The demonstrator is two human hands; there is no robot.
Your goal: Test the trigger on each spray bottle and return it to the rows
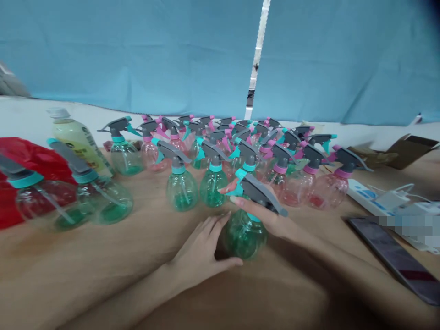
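Observation:
A green spray bottle with a grey and turquoise trigger head is in front of me. My right hand grips it around the neck just under the head, with the fingers reaching past the trigger. Close by on its left, my left hand is open, thumb and fingers spread around the bottle's side; whether they touch it I cannot tell. Just behind stand a green spray bottle and another green one, each with a dip tube inside.
Several pink spray bottles and green ones crowd the back of the table. At left, two spray bottles stand by a red bag and a large labelled bottle. A phone and a power strip lie at right.

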